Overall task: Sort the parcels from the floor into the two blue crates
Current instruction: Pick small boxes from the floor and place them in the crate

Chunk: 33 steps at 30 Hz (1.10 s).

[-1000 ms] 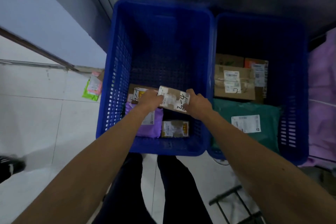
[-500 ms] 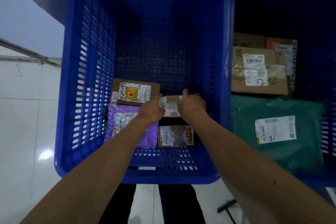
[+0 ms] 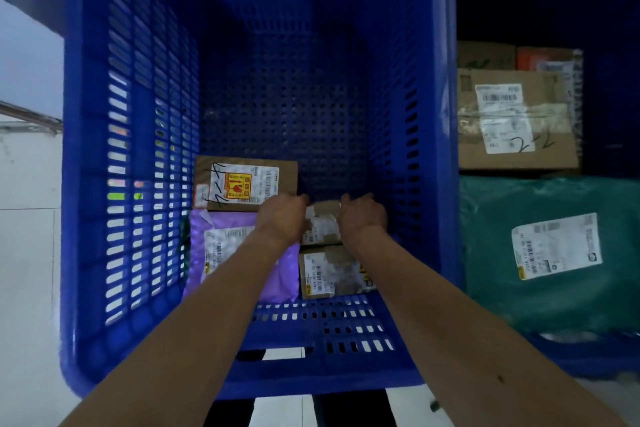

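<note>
Both my hands reach deep into the left blue crate (image 3: 86,218). My left hand (image 3: 282,217) and my right hand (image 3: 362,217) grip the two ends of a small taped cardboard parcel (image 3: 322,222), low near the crate floor. Around it lie a brown box with an orange fragile sticker (image 3: 242,182), a purple mailer bag (image 3: 225,253) and another small brown box (image 3: 329,272). The right blue crate (image 3: 588,354) holds a green mailer bag (image 3: 554,253) and a labelled brown box (image 3: 512,118).
White tiled floor (image 3: 27,253) lies to the left of the crates. A grey wall (image 3: 24,55) rises at the far left. More cardboard boxes (image 3: 485,55) sit at the back of the right crate. My dark trouser legs (image 3: 346,409) show below the crate.
My hands have lowered the small parcel deeper into the left crate, down beside the other parcels. My head has moved closer over the crate.
</note>
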Each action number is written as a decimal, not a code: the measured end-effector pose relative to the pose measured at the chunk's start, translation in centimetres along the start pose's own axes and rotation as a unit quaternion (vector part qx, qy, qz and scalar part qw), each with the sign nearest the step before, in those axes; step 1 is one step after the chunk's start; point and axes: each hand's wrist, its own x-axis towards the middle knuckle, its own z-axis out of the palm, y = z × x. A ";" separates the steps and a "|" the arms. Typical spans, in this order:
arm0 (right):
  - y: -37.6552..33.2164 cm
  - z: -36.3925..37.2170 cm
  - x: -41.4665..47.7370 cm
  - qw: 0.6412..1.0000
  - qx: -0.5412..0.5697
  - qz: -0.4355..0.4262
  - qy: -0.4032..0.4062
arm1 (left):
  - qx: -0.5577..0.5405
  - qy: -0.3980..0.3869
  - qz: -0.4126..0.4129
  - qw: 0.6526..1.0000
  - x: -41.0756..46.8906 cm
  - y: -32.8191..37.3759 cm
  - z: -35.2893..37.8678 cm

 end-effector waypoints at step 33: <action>-2.2 -3.2 -13.6 0.981 0.189 -0.023 0.027 | -0.107 -0.074 0.040 0.991 -11.1 -2.2 -6.2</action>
